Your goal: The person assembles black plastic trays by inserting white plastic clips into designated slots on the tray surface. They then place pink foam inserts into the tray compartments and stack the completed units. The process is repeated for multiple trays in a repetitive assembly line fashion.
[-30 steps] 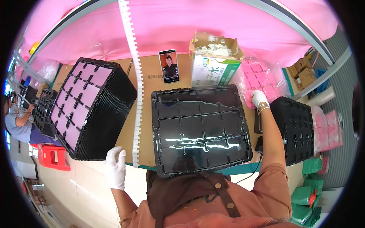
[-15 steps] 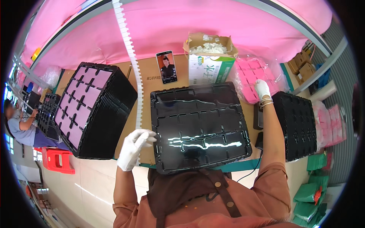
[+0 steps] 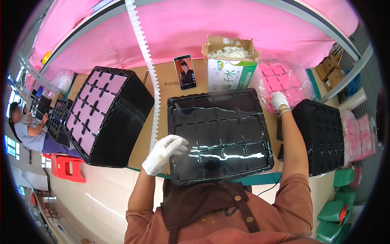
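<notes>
A stack of shiny black plastic trays (image 3: 215, 134) with cross-shaped ridges lies in front of me. My left hand (image 3: 164, 154), in a white glove, hovers at its left edge, fingers loosely bent and apart, nothing in them. Further right, a pile of pink slotted sheets (image 3: 280, 79) rests in clear plastic wrap. Also gloved, my right hand (image 3: 279, 100) is at the near edge of that pile with its fingers curled in. Whether it grips a sheet is hidden by the hand itself.
A tall black tray stack (image 3: 122, 126) with a mauve top leans at left; another black stack (image 3: 319, 136) stands at right. Behind are an open carton (image 3: 231, 75) of white pieces and a phone (image 3: 185, 72). A white notched strip (image 3: 142, 44) crosses the table. A person (image 3: 30, 130) works far left.
My left hand has moved right, in over the edge of the black trays. My right hand has drawn slightly nearer and left along the pink sheets. The view has shifted a little.
</notes>
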A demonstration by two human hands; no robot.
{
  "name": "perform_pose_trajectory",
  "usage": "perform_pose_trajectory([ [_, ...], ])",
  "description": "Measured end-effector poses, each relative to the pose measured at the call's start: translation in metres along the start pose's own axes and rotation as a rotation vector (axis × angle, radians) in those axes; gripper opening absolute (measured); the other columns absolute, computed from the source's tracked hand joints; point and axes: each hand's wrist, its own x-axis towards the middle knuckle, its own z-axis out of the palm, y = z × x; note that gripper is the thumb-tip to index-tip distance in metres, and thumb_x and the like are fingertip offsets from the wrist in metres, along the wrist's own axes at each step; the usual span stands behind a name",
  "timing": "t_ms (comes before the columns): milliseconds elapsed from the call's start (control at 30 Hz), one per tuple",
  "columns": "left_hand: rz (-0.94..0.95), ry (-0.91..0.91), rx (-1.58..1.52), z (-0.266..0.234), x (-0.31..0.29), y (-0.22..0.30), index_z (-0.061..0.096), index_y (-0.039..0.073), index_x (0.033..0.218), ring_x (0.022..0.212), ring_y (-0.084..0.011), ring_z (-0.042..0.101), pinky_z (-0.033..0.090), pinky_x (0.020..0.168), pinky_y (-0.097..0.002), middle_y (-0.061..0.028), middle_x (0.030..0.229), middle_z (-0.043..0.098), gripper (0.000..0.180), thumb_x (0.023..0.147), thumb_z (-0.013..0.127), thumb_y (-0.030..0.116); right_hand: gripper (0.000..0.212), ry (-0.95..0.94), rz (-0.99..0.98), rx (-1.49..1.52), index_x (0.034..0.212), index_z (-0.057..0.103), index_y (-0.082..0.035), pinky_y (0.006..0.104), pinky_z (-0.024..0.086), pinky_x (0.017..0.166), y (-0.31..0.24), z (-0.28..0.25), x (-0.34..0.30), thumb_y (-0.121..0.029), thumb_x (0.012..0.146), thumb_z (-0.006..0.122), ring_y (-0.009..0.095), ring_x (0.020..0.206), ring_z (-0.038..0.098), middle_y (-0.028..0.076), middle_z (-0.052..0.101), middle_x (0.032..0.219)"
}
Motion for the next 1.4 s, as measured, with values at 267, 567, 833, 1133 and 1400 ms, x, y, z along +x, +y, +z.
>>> perform_pose_trajectory([
  [267,-0.007,0.072,-0.022,-0.014,-0.004,-0.003,0.064,0.0,0.107,0.093,-0.0184,0.067,0.053,0.08,-0.0306,-0.0122,0.106,0.068,0.029,0.099,0.055,0.027,0.022,0.105,0.02,0.178,0.095,0.073,-0.009,0.0435,0.052,0.083,0.04,0.033,0.029,-0.026,0.082,0.07,0.039,0.092,0.066,0.02,0.069,0.096],
  [567,-0.055,-0.184,-0.23,0.006,0.01,0.0,0.061,-0.002,0.112,0.096,-0.0231,0.067,0.054,0.085,-0.0331,-0.0176,0.112,0.066,0.033,0.1,0.054,0.028,0.02,0.767,-0.079,0.522,0.104,0.068,0.0,0.0398,0.05,0.074,-0.029,-0.069,-0.061,-0.007,0.087,0.058,0.037,0.08,0.066,0.025,0.067,0.088],
  [833,-0.349,-0.51,-0.599,0.069,0.032,0.002,0.041,-0.004,0.139,0.119,-0.0287,0.057,0.044,0.103,-0.0404,-0.0199,0.131,0.056,0.079,0.099,0.034,0.063,0.021,0.366,-0.728,0.557,0.089,0.065,-0.005,0.038,0.052,0.066,-0.161,-0.11,-0.264,0.005,0.075,0.054,0.033,0.072,0.063,0.014,0.061,0.08],
  [1133,-0.087,0.087,-0.157,0.045,0.035,-0.013,0.065,0.004,0.101,0.084,-0.0118,0.062,0.049,0.077,-0.0266,-0.0056,0.092,0.067,0.025,0.09,0.07,0.025,0.021,-0.113,-0.919,0.571,0.098,0.065,-0.008,0.0397,0.054,0.069,-0.211,-0.028,-0.297,-0.003,0.078,0.06,0.03,0.08,0.064,0.009,0.063,0.089],
  [1400,-0.113,0.323,-0.085,0.005,0.012,-0.027,0.064,0.005,0.107,0.075,-0.0082,0.059,0.049,0.063,-0.0234,-0.0019,0.09,0.064,0.024,0.09,0.069,0.022,0.01,0.38,-0.187,0.489,0.091,0.068,-0.002,0.0416,0.05,0.074,-0.115,-0.034,-0.235,-0.008,0.082,0.068,0.034,0.083,0.062,0.016,0.062,0.089],
])
